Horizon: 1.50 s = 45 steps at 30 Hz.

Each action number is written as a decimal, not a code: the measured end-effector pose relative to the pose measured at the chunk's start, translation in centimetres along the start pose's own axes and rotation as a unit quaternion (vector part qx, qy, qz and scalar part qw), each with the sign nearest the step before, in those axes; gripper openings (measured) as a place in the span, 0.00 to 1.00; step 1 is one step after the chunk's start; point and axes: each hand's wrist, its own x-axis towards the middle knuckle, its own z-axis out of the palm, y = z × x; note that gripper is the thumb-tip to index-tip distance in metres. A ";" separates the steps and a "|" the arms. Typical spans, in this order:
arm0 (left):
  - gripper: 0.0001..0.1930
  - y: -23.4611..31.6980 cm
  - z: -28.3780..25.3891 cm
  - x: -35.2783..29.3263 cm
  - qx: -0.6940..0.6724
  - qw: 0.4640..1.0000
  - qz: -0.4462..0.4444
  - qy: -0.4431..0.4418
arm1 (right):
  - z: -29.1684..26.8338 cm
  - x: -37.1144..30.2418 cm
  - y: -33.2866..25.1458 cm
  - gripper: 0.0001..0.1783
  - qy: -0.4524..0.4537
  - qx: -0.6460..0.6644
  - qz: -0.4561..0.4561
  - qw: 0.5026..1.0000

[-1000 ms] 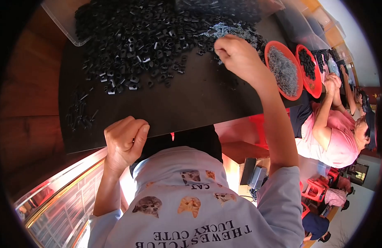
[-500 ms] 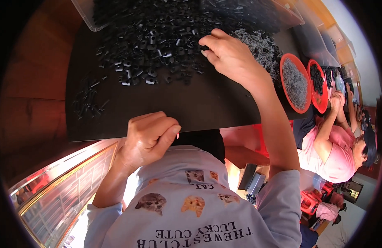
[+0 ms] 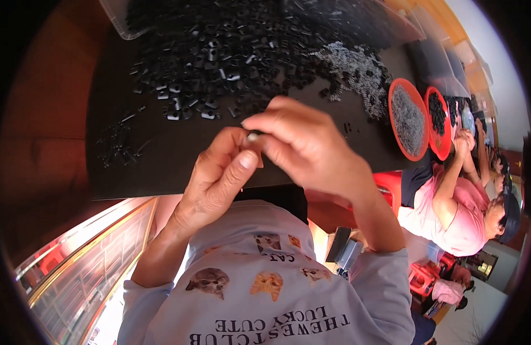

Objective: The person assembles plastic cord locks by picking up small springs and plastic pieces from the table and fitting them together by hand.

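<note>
My two hands meet above the front of the dark tabletop (image 3: 162, 144). Thumb and fingertips of my right hand (image 3: 305, 144) pinch a small black part (image 3: 255, 133), most of it covered by the fingers. Right beside it is my left hand (image 3: 216, 175), fingers curled and thumb pressed in; what it holds is hidden. Beyond the hands spreads a heap of small black plastic pieces (image 3: 231, 72), several of them short and tube-like with a hole. A pile of small grey metal bits (image 3: 357, 75) lies right of that heap.
Thin black pins (image 3: 121, 144) lie at the table's left. On the right stand a red bowl of grey bits (image 3: 409, 118) and a red bowl of black pieces (image 3: 439, 123). Clear plastic bins (image 3: 119, 20) line the back. A co-worker in pink (image 3: 443, 213) sits at right.
My right hand has come back from the heap toward me, with a small black part in its fingertips. My left hand has risen from the table edge to meet it.
</note>
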 end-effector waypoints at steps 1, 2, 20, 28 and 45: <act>0.16 -0.1 0.2 0.3 -0.032 0.999 0.006 0.001 | 0.6 -0.6 -0.5 0.12 0.020 0.023 -0.002 1.000; 0.15 0.2 0.9 0.4 -0.057 0.998 -0.008 0.031 | 0.9 -1.1 -0.7 0.15 0.025 0.031 0.012 0.999; 0.16 -0.4 1.4 1.0 -0.257 0.965 -0.042 0.005 | -0.1 -3.1 -1.0 0.15 0.082 0.075 0.014 0.994; 0.16 -0.2 1.8 0.8 -0.213 0.977 -0.030 0.017 | 1.8 -3.1 -1.2 0.08 0.151 0.079 -0.031 0.985; 0.13 -0.5 2.2 0.7 -0.127 0.992 -0.006 -0.004 | -6.5 -6.3 2.2 0.02 0.120 -0.121 0.133 0.976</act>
